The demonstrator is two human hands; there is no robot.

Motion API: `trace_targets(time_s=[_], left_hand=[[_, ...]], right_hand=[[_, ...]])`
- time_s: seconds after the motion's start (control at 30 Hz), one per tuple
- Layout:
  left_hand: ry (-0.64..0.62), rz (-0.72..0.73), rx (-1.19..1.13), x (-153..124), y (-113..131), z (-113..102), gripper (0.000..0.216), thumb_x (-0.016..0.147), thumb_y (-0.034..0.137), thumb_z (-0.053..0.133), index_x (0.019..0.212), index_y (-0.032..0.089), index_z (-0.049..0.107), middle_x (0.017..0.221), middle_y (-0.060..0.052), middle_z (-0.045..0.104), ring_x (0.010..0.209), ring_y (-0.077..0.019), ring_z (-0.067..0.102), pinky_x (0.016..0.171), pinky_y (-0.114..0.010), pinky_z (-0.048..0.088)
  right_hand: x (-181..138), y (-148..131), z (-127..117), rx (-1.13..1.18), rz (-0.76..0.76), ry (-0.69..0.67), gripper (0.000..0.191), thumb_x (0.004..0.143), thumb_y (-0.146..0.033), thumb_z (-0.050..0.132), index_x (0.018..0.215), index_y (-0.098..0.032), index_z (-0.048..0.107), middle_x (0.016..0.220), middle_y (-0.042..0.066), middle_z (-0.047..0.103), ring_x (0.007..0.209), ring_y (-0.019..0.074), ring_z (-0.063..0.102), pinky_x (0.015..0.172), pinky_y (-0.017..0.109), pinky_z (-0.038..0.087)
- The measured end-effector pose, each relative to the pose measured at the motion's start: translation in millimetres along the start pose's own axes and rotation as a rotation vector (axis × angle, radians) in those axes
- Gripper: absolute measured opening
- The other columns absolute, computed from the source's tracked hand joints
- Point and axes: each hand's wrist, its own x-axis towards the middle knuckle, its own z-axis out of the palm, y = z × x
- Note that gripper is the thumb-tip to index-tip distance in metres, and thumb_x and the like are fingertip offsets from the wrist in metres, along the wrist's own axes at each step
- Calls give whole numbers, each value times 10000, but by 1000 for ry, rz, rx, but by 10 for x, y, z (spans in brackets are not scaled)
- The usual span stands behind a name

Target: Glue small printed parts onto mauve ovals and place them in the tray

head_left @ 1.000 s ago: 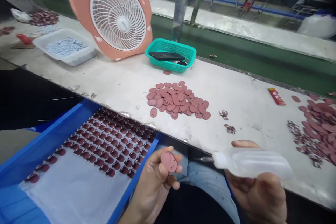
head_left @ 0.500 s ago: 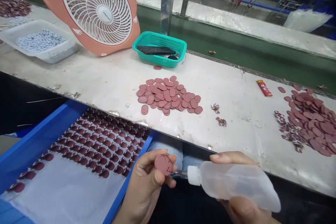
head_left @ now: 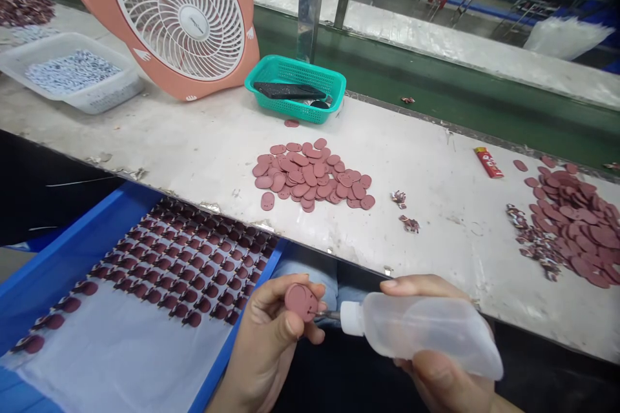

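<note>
Beyond the reddish discs (head_left: 310,174), a basket (head_left: 290,108) adjoins a fan (head_left: 194,22).

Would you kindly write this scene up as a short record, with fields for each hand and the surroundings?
Left hand: holds a reddish disc 
Right hand: holds a translucent bottle, its thin tip at the disc's edge
Table, ahead: a loose pile of reddish pieces
Blue crate: rows of dark red pieces on a white sheet
Green basket: a black flat object inside
Left of basket: a fan
</note>
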Motion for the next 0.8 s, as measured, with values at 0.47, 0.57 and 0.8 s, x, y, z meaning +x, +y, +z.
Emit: trace_targets(time_s=[0.47,0.57,0.8], left_hand=[[-4,-3,21,-13,-1,-3,339,586,402,961,879,276,845,832,-52,835,680,-157,734,527,-179,596],[-16,-18,24,-9,0,-30,335,598,396,956,891,280,844,852,-50,836,650,-143,724,536,-178,594],[-15,-41,22,-24,0,-70,331,609,382,950,907,283,845,871,-47,832,611,-116,677,555,-180,590]], right_hand=[[-17,-9,0,-25,25,42,357,821,-553,791,1081,-311,752,589,-24,569,380,108,411,357,269,341],[-18,-27,13,-6,57,69,376,810,-577,795,1069,-309,746,622,-9,594,402,107,413,388,284,368],[-4,-17,16,22,50,33,332,827,-515,796,1077,-301,748,604,-15,576,392,115,421,371,275,355]])
